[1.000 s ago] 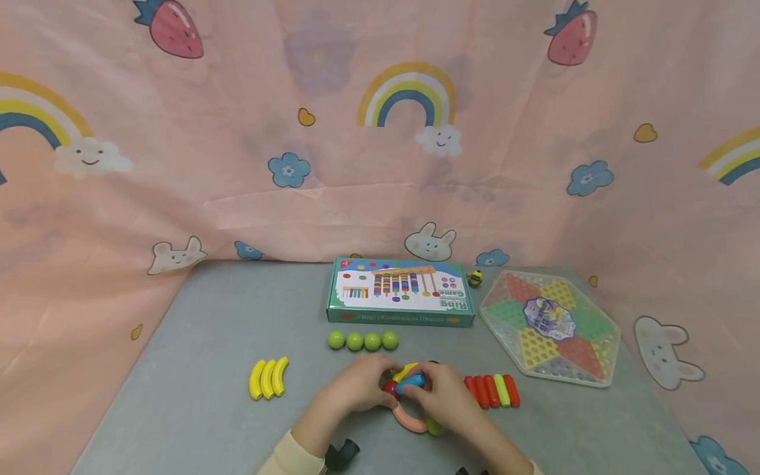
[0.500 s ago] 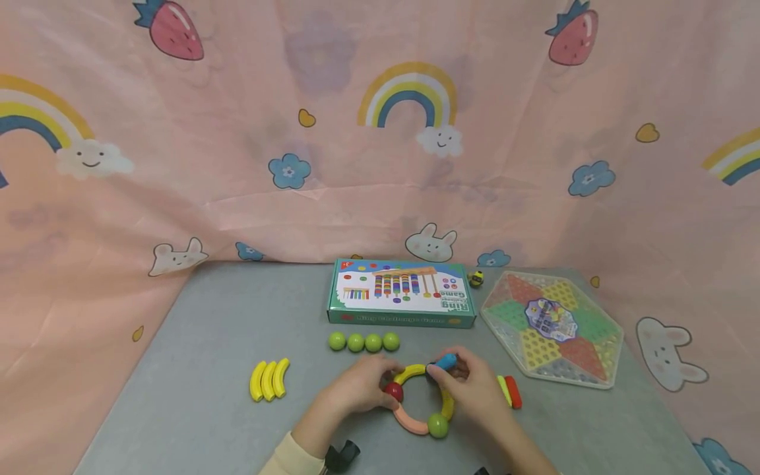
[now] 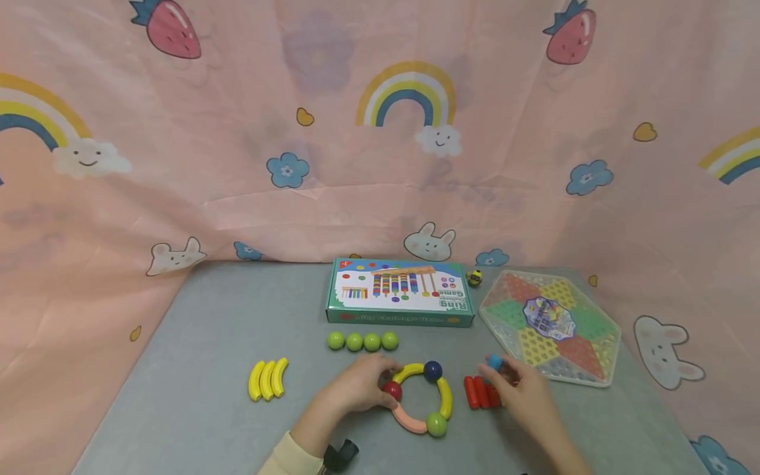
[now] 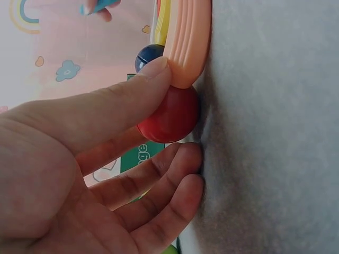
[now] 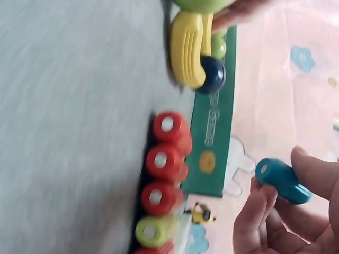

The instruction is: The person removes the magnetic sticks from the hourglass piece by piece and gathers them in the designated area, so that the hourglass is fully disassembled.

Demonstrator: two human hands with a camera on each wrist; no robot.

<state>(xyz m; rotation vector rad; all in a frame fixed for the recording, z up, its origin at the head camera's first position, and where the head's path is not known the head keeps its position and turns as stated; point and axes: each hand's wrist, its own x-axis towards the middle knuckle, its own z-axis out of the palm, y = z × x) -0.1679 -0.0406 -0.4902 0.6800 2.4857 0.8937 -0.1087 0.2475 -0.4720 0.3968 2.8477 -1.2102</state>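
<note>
My right fingers [image 5: 251, 214], pinched round the blue rod [image 5: 280, 181], should clear the red rods [image 5: 167, 160] below; my left fingers [image 4: 177, 206] hold the red ball [image 4: 172, 117].

The left sleeve [image 3: 289, 456] is cream — wrist camera [image 3: 341, 455] black.

Worktop [image 3: 208, 316]: ring of pieces [image 3: 445, 398] near centre, left hand [image 3: 363, 384] at its left side. Three curved sticks [image 3: 267, 380] well left. Row of four balls [image 3: 371, 342] beyond the ring, box [image 3: 399, 293] behind that, bee figurine [image 3: 474, 278] just right of box. Row of rods [image 3: 482, 392] right of ring; right hand [image 3: 522, 396] with held rod [image 3: 494, 361] by its right end. Game board [image 3: 550, 326] far right. Curtain [image 3: 380, 198] behind everything.
</note>
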